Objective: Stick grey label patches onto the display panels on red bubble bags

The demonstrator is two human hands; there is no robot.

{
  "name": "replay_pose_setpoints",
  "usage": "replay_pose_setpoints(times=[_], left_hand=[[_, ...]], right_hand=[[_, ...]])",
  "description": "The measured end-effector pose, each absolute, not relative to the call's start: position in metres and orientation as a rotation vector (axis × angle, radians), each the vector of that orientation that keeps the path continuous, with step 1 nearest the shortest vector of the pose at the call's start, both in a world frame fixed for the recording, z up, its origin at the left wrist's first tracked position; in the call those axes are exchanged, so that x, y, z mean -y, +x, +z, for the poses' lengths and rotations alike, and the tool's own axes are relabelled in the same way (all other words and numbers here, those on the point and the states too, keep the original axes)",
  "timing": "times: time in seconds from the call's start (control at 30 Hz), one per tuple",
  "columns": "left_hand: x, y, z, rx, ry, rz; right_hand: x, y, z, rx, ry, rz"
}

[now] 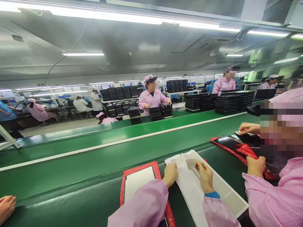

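My left hand (170,174) is closed at the upper edge of a stack of white sheets (187,186), its fingers pinching the paper. Between the thumb and fingers of my right hand (205,176) is a small grey slip (191,163), held just above the same sheets. Under and to the right of the white paper lies a flat panel with a pale grey face and white border (228,190). Left of my left hand, partly covered by my sleeve, a white-faced panel (139,179) rests on red bubble wrap (156,167).
A co-worker's hands (257,165) on the right handle a black panel (226,142) in red wrap. Another person's hand (7,208) rests at the far left. Beyond the green conveyor belt (94,170) stand stacks of black items (155,113) and a person in pink (151,97).
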State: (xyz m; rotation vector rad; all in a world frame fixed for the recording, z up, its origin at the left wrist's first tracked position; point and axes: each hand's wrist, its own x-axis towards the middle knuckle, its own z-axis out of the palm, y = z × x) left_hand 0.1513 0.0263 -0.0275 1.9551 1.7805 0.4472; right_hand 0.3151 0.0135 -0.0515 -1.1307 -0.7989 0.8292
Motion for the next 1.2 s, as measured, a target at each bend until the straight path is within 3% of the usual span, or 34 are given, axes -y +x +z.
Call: replay_pose_setpoints(times=[0.2,0.37,0.5,0.7,0.87,1.07,1.2], left_hand=[[0.003,0.142,0.025,-1.564,2.081,0.598],[0.082,0.121,0.068,-1.283,2.019,0.866],[0.131,0.098,0.068,-1.162,1.711,0.987],[0.158,0.065,0.048,-1.238,1.523,1.145],[0.168,0.043,0.038,-1.316,1.51,1.183],[0.177,0.027,0.037,-1.47,1.559,1.125],[0.181,0.021,0.03,-1.425,1.372,1.149]], right_hand=[[0.038,0.314,-0.004,1.016,-1.18,0.774],[0.101,0.271,0.006,1.498,-1.134,0.393],[0.127,0.237,0.004,1.68,-0.901,0.138],[0.142,0.212,0.003,1.912,-0.886,-0.019],[0.141,0.205,-0.002,1.739,-1.086,0.249],[0.129,0.206,-0.008,1.514,-1.167,1.055],[0.135,0.214,-0.009,1.488,-1.105,1.129]])
